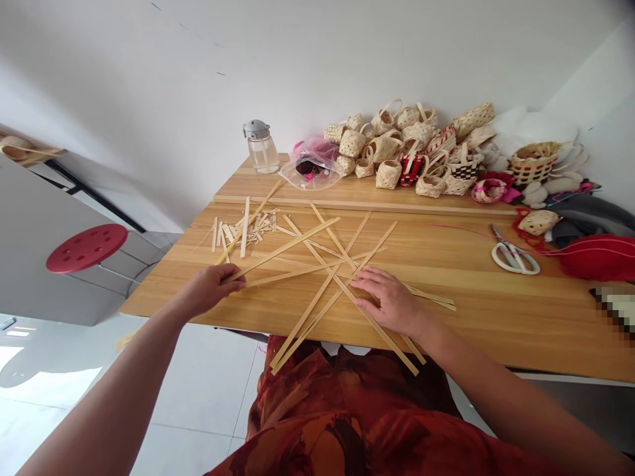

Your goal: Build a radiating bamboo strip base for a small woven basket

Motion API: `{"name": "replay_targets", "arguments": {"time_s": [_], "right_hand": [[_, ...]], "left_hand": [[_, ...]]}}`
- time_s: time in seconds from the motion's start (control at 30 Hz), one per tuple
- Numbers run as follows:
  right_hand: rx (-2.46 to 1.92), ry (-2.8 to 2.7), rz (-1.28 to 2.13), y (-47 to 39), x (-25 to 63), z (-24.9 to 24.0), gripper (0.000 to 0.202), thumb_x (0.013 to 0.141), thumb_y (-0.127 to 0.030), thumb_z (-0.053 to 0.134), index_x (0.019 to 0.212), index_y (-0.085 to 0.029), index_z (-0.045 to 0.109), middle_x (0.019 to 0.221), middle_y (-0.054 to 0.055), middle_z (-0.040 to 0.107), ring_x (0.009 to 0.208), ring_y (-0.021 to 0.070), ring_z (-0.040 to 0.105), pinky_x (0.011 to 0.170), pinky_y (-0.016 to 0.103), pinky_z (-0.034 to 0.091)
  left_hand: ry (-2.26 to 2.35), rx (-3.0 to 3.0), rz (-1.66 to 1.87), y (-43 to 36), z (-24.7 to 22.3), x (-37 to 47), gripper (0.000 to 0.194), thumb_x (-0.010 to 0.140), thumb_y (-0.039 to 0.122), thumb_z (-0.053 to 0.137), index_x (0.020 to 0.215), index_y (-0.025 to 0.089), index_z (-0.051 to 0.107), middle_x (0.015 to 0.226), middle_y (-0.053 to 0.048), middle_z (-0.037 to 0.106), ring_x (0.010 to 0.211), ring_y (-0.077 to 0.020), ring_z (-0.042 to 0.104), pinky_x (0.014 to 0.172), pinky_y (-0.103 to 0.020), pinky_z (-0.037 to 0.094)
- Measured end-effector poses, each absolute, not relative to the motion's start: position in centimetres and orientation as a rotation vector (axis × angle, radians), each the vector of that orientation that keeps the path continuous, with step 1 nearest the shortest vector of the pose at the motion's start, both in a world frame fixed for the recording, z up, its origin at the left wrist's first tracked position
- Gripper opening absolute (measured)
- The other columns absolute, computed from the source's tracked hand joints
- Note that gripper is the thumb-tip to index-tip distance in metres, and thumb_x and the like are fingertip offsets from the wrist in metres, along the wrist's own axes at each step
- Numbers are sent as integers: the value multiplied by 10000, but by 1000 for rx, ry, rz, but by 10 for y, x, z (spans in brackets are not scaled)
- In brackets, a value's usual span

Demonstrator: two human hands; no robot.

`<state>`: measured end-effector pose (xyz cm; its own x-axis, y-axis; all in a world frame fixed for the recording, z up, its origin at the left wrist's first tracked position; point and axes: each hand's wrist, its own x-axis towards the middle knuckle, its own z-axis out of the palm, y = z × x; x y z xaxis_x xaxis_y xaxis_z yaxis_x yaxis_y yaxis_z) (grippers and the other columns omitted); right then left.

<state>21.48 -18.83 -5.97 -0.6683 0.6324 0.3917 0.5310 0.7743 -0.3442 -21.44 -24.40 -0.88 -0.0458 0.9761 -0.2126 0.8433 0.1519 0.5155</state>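
Left hand (221, 285) pinches a strip (288, 248), long axis slanting away rightward; right hand (387, 299), loosely spread, touches crossed strips (325, 287).

Small craft workspace, with woven baskets (388, 174), flat strips (333, 272) and scissors (509, 249) on a table (446, 254)

No txt, label, brand, no. or sign is legible in this view. The dark-edged flat obj. (616, 309) at far R on the table (496, 330) is pixelated, so any wording there can't be read; short dark marks (221, 74) on the wall (149, 99) form no recognisable letters or nos.
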Motion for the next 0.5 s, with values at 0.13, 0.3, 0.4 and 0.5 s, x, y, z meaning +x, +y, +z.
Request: {"name": "replay_targets", "arguments": {"time_s": [0.13, 0.3, 0.4, 0.5], "right_hand": [[-863, -2469, 267, -188, 215, -60, 300, 929, -345, 651, 1196, -224, 717, 1283, 112, 693, 1270, 293, 597, 1125, 548, 455], [-894, -2461, 285, -189, 216, -60, 311, 922, -356, 657, 1202, -235, 718, 1308, 116, 681, 1302, 311, 573, 1111, 567, 464], [-890, -2457, 286, -190, 216, -61, 315, 929, -347, 647, 1210, -223, 714, 1313, 124, 678, 1315, 309, 560, 1113, 564, 461], [-888, -2442, 285, -191, 216, -63, 320, 931, -342, 644, 1219, -217, 708, 1316, 125, 677, 1321, 301, 555, 1119, 552, 458]], "left_hand": [[1967, 1774, 378, -230, -9, -199, 243, 790, 472, 603, 801, 237, 661, 708, 28, 672, 671, -176, 576, 637, -271, 394], [1921, 1857, 460, -207, -14, -175, 184, 782, 414, 614, 798, 238, 668, 711, 30, 682, 685, -174, 597, 652, -269, 410], [1926, 1863, 455, -195, -19, -162, 165, 770, 393, 619, 800, 240, 672, 727, 24, 694, 705, -184, 617, 651, -273, 417], [1946, 1856, 424, -185, -20, -149, 141, 766, 359, 615, 801, 238, 676, 789, 5, 724, 753, -201, 642, 662, -277, 423]]}}
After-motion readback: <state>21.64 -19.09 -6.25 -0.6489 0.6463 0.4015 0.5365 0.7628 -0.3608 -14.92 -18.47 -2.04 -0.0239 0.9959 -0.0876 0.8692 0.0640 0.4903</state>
